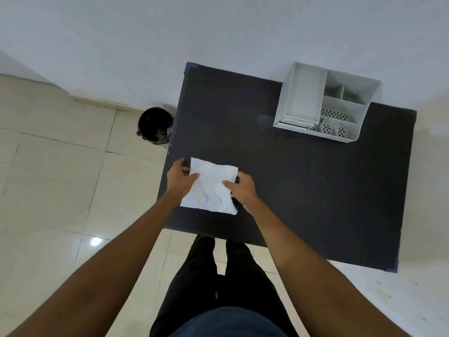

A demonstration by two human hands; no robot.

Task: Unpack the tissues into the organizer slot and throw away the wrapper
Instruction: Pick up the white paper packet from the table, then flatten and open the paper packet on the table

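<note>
A dark bench (pixel 303 190) stands with its far edge against a plain pale wall (pixel 218 27). The floor (pixel 56 171) is cream tile with thin grout lines, and a bright spot of light (pixel 96 241) reflects on it off the bench's near left corner.

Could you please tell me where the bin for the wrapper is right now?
The black bin stands on the floor left of the dark table, near the wall.
</note>
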